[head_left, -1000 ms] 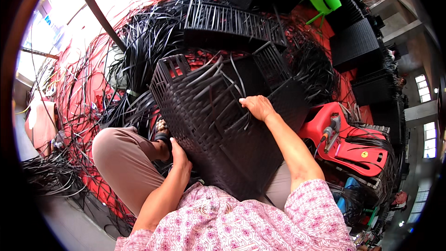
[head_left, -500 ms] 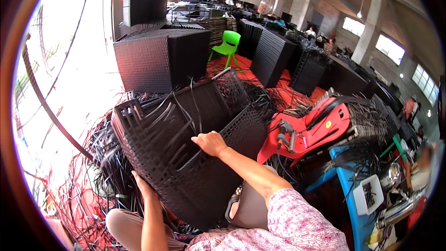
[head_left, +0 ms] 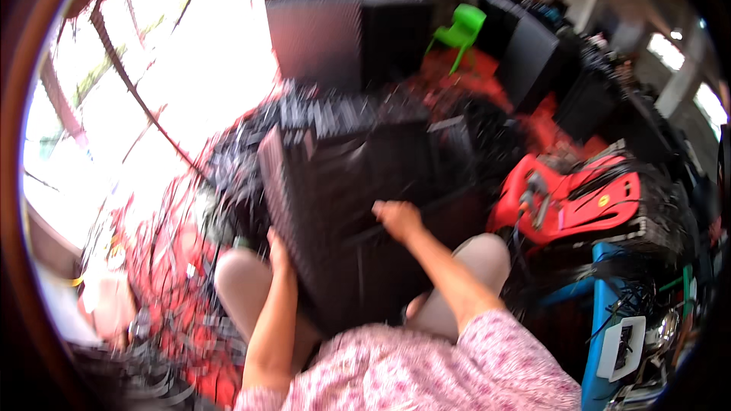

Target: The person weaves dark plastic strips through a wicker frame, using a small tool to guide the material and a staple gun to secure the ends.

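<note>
A large black woven plastic basket (head_left: 343, 259) leans tilted between my knees, its open side facing up and away. My left hand (head_left: 279, 253) lies against its left outer side, fingers stretched along the wall. Over the basket's near part, my right hand (head_left: 400, 219) is closed in a pinch. The half-second-old view shows thin black strips running to that hand; now motion blur hides the strip itself.
Loose black strips (head_left: 164, 259) litter the red floor at left. Finished-looking black woven boxes (head_left: 316, 38) and a green chair (head_left: 461, 30) stand behind. At right are a red chair seat (head_left: 571, 202) bearing a power tool (head_left: 535, 198), a blue stool (head_left: 601, 297) and a white tray (head_left: 620, 348).
My view has swung left and down, so the scene sits farther right and is blurred. Both hands keep nearly the same places on the basket.
</note>
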Available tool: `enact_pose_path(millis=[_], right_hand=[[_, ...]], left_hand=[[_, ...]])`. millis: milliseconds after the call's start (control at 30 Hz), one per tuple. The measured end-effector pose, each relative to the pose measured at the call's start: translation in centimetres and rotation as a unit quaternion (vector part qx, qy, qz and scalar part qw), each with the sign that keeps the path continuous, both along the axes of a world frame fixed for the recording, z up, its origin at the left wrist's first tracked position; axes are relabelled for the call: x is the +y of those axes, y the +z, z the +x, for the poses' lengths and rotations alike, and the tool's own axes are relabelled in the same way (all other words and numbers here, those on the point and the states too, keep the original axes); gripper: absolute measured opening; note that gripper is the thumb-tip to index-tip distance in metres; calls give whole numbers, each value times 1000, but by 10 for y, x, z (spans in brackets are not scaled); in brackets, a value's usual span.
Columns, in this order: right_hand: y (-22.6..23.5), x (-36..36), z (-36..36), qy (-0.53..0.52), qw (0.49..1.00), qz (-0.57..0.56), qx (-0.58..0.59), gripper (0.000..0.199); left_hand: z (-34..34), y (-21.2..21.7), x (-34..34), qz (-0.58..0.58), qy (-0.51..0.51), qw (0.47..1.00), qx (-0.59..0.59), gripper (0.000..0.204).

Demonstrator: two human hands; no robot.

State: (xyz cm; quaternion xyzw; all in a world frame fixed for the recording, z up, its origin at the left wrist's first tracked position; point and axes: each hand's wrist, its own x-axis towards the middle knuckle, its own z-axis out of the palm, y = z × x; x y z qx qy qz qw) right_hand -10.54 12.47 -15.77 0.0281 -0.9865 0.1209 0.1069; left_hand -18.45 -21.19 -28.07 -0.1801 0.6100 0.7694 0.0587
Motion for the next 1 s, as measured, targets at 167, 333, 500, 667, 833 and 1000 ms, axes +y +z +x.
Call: enact_pose_path(millis=[167, 333, 500, 667, 833, 1000], right_hand=[[-5, 14, 4, -14, 998, 6, -54, 23], [0, 61, 26, -109, 974, -196, -41, 59], [32, 82, 46, -150, 949, -277, -7, 59], [32, 114, 71, -106, 980, -160, 50, 45], [33, 112, 83, -118, 975, -175, 71, 45], [16, 118, 86, -116, 955, -242, 125, 48]], left_hand=[[3, -11, 3, 117, 15, 991, -63, 87], [20, 64, 75, 172, -32, 984, -40, 79], [9, 116, 106, 112, -67, 990, 55, 76], [32, 151, 150, -31, -43, 985, 163, 64], [52, 191, 157, 45, -71, 990, 110, 71], [58, 218, 156, 28, -89, 990, 107, 68]])
